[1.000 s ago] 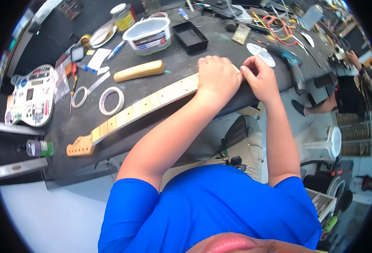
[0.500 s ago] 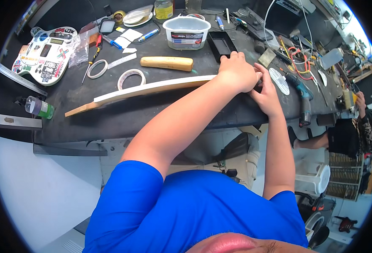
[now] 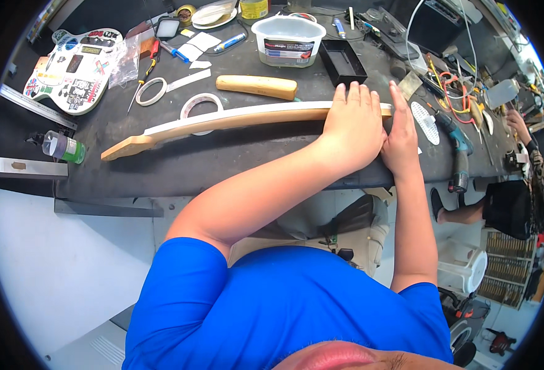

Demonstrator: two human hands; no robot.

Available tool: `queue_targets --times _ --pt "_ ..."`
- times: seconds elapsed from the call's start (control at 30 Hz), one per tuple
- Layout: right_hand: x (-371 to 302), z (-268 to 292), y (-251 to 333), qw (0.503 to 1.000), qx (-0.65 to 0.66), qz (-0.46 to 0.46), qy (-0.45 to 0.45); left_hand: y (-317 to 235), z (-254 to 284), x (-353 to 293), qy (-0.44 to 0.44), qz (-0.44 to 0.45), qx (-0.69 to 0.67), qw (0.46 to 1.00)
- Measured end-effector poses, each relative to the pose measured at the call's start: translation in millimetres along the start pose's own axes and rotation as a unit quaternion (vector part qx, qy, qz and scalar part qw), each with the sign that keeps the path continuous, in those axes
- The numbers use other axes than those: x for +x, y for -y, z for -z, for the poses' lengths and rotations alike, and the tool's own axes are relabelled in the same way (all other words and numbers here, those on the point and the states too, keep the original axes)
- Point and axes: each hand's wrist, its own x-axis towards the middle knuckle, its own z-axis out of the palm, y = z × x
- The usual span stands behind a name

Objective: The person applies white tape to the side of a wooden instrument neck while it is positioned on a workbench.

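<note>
Bright blue short-sleeved shirt, bare forearms, khaki trousers below the bench edge.

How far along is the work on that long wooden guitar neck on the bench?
Done: the guitar neck is already cut to shape, headstock at its left end, and lies on the dark workbench. In hand: the left hand presses flat on its right end, and the right hand steadies beside it. Left: it is bare wood, and the sticker-covered guitar body lies apart, unjoined.

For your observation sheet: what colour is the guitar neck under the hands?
Pale wood guitar neck, head view.
</note>
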Motion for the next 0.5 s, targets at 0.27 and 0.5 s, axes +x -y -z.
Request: queue_targets --times 0.27,0.5 --pt "-10.5 13.9 -3.6 0.979 0.032 -0.154 0.13 7.5 5.7 -6.3 -0.003 -0.052 -0.037 0.998" --pt "-9.4 5.7 -1.7 0.985 0.02 -0.107 0.136 11.6 9.1 -11.5 0.003 -0.069 0.017 0.997"
